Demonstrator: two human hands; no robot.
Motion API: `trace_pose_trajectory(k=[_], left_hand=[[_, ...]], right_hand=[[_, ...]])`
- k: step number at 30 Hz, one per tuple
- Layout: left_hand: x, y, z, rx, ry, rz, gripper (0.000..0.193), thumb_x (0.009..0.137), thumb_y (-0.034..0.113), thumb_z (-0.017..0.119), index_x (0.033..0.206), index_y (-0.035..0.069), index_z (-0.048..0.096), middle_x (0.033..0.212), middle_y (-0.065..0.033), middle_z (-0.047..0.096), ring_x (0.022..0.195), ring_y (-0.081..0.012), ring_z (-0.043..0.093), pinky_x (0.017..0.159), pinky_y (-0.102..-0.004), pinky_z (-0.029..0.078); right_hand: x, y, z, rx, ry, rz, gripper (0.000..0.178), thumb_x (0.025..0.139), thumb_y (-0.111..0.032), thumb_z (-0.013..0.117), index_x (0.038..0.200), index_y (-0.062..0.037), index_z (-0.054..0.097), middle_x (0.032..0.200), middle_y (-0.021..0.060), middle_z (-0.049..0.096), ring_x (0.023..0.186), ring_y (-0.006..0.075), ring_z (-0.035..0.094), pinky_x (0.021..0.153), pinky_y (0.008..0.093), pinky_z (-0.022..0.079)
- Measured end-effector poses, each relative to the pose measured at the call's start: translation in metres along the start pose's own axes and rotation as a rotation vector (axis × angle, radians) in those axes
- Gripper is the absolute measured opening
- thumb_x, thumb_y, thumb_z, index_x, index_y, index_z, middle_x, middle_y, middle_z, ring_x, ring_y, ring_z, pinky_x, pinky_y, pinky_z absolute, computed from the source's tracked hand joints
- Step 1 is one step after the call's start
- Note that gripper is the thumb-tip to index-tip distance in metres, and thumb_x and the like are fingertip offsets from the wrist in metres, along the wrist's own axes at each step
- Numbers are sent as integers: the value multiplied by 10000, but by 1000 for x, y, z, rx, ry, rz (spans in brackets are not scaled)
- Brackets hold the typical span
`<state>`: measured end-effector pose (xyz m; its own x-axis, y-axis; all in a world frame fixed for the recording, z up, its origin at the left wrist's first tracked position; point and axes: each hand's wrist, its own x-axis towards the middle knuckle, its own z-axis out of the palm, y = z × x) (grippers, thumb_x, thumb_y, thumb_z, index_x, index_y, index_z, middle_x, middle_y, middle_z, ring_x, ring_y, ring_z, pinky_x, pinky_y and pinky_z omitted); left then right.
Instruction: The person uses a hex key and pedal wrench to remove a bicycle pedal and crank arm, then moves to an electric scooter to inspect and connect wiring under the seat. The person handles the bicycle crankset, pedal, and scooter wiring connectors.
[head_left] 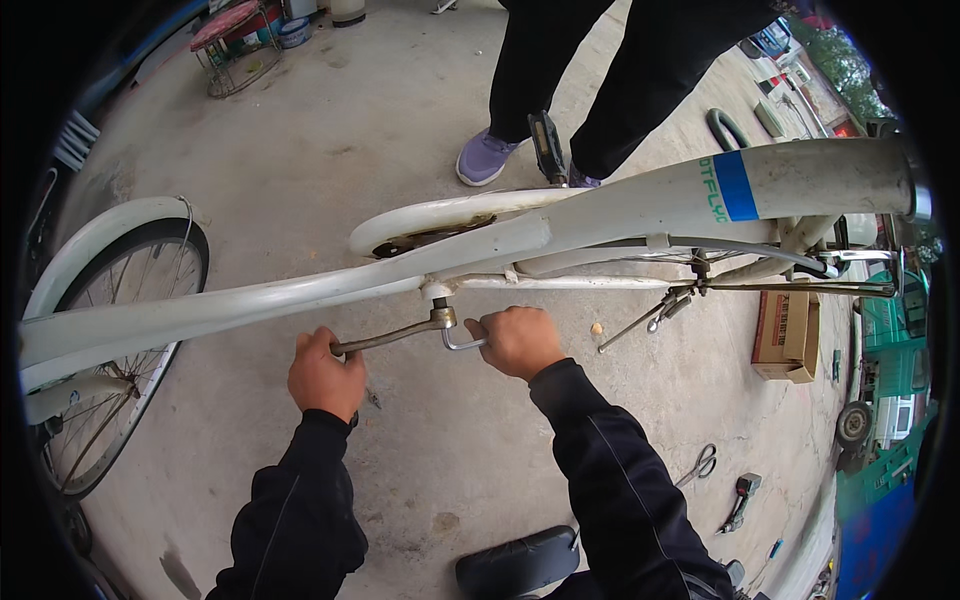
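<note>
1. At the left edge, a spoked wheel [125,345] stood under a curved white fender [95,245].
2. From there the white bicycle [250,312] stretched across the middle of the view, its tubes rising to the right.
3. In the upper left, a stool [228,22] with a reddish seat stood on the concrete floor [640,425].
4. Left of centre, the person's left hand [327,374] had its fingers wrapped around the free end of a metal crank arm [395,335].
5. The crank arm lay just below the bicycle's tubes; its thick end, near the centre, sat on a short dark axle [439,302] under the white tubing.
6. A bent hex key [466,346] met that thick end from below, its longer leg pointing right.
7. The right hand [525,342], at the centre, held that leg, its fingers curled closed around it.
8. At the bottom centre, a black padded saddle [518,562] lay beside the right sleeve.
9. At the top centre stood another person in black trousers [545,60] and purple shoes [484,158], with a black pedal [547,148] in front of the legs.
10. In the lower right, scissors [706,462] and a dark handheld tool [740,502] lay apart on the floor.
11. A blue band [736,186] circled the thick tube in the upper right.
12. Below it, at the right, stood an open cardboard box [780,335].
</note>
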<state>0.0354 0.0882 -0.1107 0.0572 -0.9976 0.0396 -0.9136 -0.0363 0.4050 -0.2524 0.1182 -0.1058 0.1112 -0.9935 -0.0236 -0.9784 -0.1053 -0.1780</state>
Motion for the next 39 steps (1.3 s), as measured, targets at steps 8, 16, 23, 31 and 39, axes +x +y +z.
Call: trace_pose_trajectory(k=[8, 16, 23, 31, 39], left_hand=[[5, 6, -10, 15, -103, -21, 231, 846, 199, 804, 944, 64, 645, 978, -138, 625, 816, -373, 709, 731, -492, 583], [11, -18, -16, -19, -162, 251, 216, 844, 151, 751, 998, 63, 628, 958, -148, 616, 804, -379, 698, 711, -489, 570], [12, -43, 5, -378, -99, 384, 125, 843, 67, 696, 945, 40, 630, 915, -125, 609, 760, -334, 662, 660, -449, 524], [16, -40, 2, -382, -214, 323, 126, 847, 48, 674, 959, 14, 627, 952, -145, 619, 758, -335, 652, 664, -429, 519], [14, -41, 3, -427, -165, 343, 151, 824, 58, 706, 944, 16, 624, 930, -154, 599, 735, -352, 658, 643, -445, 523]], right_hand=[[0, -9, 6, -46, -46, 150, 447, 1041, -375, 595, 795, -44, 766, 757, 193, 738, 714, 407, 724, 687, 499, 577], [4, -19, 3, -116, -12, 240, 332, 1014, -311, 601, 809, -115, 774, 781, 123, 749, 771, 354, 741, 792, 492, 549], [-2, -19, 4, -72, -73, 279, 352, 1008, -303, 606, 766, -90, 748, 746, 141, 730, 704, 360, 711, 719, 470, 533], [7, -30, -9, -131, -291, 400, 328, 1019, -323, 616, 835, -105, 778, 821, 113, 757, 811, 338, 732, 795, 452, 538], [4, -30, -5, -132, -259, 382, 202, 919, -223, 624, 817, -136, 775, 833, 95, 762, 815, 302, 736, 811, 415, 501]])
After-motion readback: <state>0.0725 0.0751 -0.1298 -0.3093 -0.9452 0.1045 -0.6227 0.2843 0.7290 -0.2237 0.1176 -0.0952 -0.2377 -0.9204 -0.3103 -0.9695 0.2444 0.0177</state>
